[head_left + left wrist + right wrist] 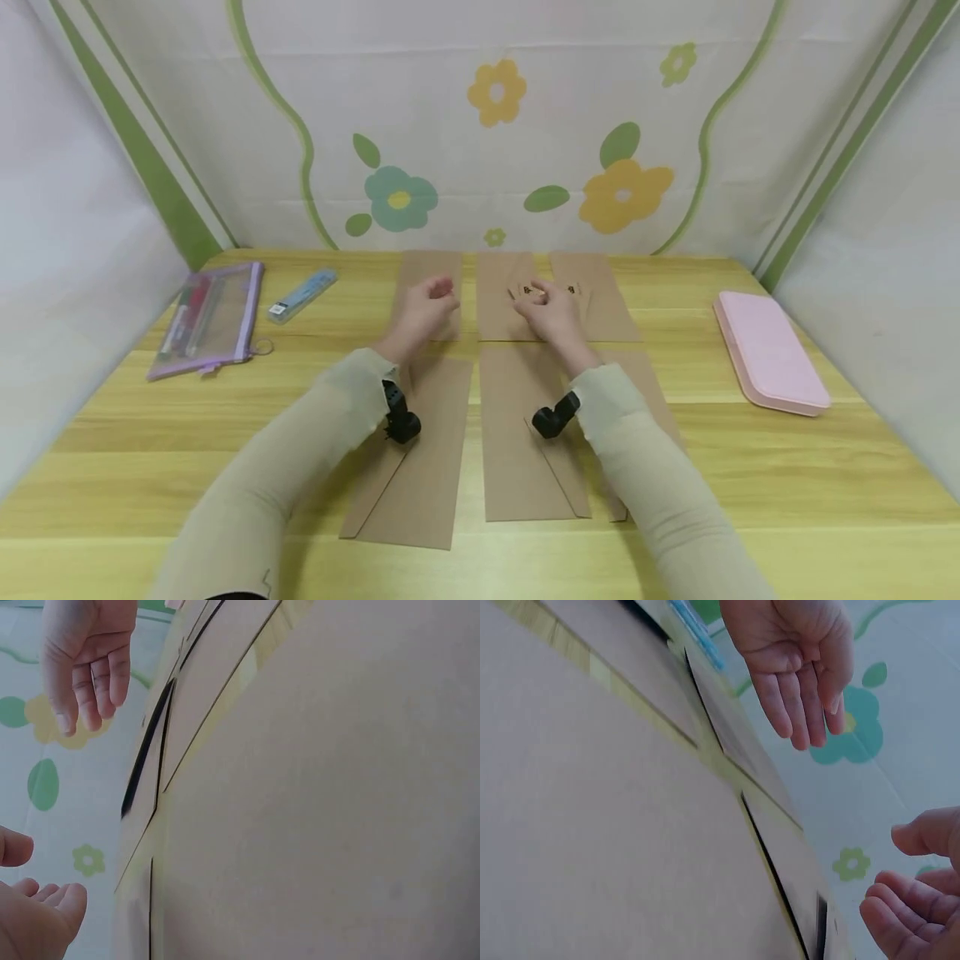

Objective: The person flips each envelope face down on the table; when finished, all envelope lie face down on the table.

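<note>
My left hand [429, 308] hovers over the back-left brown paper envelope [423, 265], its fingers loosely bent and holding nothing. To its right, my right hand [553, 312] is held above the back-middle envelope [497, 321] and the back-right envelope [611, 317]. Both wrist views show empty, relaxed fingers, the right hand [919, 900] with its thumb apart from them. Beyond the right hand, small brown pieces with black print [573, 290] are partly hidden. Below the wrists lie the front-left envelope [431, 475], the front-middle envelope [513, 467] and a front-right envelope [647, 379] mostly behind the right forearm.
On the left lie a purple-edged mesh zip pouch [232, 317] with pens inside and a slim blue box [303, 293]. A pink case [772, 350] lies on the right. A white curtain with printed flowers [465, 167] closes off the back of the wooden table [187, 475].
</note>
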Motion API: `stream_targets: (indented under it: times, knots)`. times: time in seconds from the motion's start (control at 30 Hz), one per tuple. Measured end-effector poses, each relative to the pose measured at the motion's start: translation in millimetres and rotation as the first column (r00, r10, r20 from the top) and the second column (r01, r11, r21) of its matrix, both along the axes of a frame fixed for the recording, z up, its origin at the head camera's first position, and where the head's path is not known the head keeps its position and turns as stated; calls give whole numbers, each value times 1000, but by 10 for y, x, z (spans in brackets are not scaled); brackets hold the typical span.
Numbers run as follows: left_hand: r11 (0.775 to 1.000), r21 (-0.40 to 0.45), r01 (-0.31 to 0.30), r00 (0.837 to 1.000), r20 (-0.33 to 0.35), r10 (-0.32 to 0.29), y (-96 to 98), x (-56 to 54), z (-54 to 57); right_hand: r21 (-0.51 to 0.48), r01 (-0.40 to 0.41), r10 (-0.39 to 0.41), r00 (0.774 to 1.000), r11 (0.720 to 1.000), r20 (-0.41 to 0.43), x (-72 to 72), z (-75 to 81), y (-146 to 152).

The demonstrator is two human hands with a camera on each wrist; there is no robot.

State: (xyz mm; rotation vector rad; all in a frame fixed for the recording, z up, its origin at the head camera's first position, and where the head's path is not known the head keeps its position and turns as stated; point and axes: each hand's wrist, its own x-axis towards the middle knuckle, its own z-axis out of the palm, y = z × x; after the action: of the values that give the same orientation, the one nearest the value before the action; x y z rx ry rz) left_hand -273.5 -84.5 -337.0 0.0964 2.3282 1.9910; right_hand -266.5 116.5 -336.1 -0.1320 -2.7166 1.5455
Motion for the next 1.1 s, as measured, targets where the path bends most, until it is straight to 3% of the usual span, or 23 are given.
stream_targets:
  times: [0.2, 0.4, 0.7, 0.9, 1.1]
  knots:
    - [999, 19, 49, 998, 33, -50, 61, -48, -64, 11, -50, 49, 998, 999, 44, 21, -39, 138]
    - [995, -32, 99, 994, 58, -97, 78, -90, -170, 36, -139, 137, 989, 990, 52, -4, -119, 230]
    - [980, -83, 179, 972, 171, -163, 99, -112, -191, 157, -273, 261, 961, 949, 96, -86, -150, 293]
    - [978, -45, 204, 961, 199, -192, 177, -128, -180, 148, -275, 256, 957, 950, 136, -128, -115, 298]
    - [981, -38, 188, 964, 198, -177, 230, -115, -188, 124, -250, 230, 961, 960, 156, -166, -152, 313]
